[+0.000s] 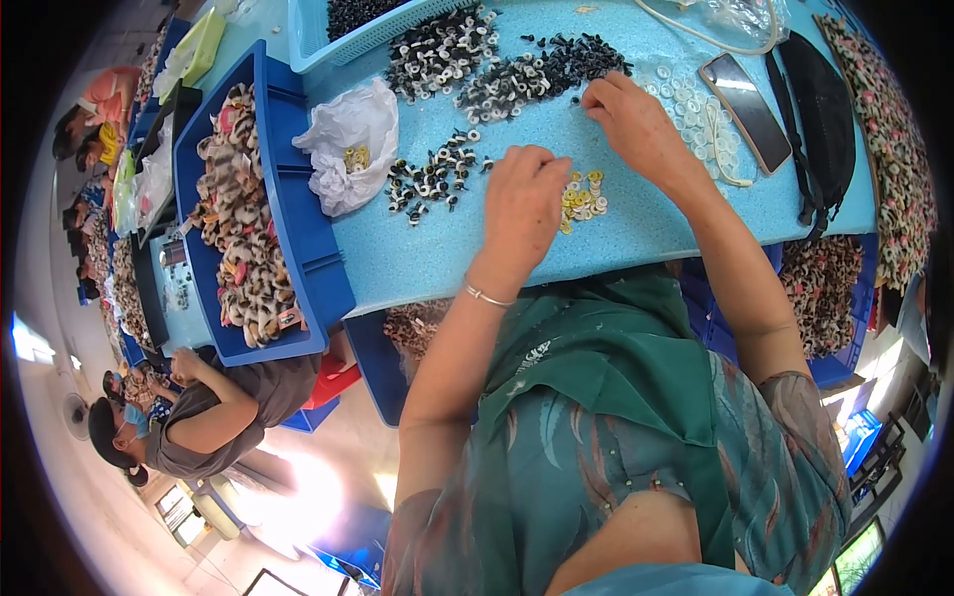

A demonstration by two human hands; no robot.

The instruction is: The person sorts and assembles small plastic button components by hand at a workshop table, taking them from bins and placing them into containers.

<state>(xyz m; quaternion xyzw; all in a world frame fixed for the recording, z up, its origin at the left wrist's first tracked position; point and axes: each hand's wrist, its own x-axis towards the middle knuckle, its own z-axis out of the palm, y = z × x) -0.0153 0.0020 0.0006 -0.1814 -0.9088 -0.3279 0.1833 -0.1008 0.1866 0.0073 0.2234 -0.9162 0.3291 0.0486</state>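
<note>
My left hand [525, 204] is closed above the blue tabletop [397, 268], its fingers bent together. What it holds, if anything, is hidden by the hand. My right hand [636, 124] reaches farther out, thumb and fingers pinched around a small black peg [575, 100] by the pile of loose black pegs [581, 58]. Between my forearms lie small yellow and white rings [584, 204]. Left of my left hand spreads a cluster of black pegs with white rings on them [432, 179]. More black pegs mixed with white rings [442, 50] form heaps farther back.
A blue bin [316, 214] of striped plush pieces stands at left, beside a crumpled white plastic bag [328, 129]. A light blue basket [368, 45] sits at the back. Clear discs [686, 99], a phone [745, 109] and a black pouch [820, 129] lie right. A co-worker [214, 412] is at left.
</note>
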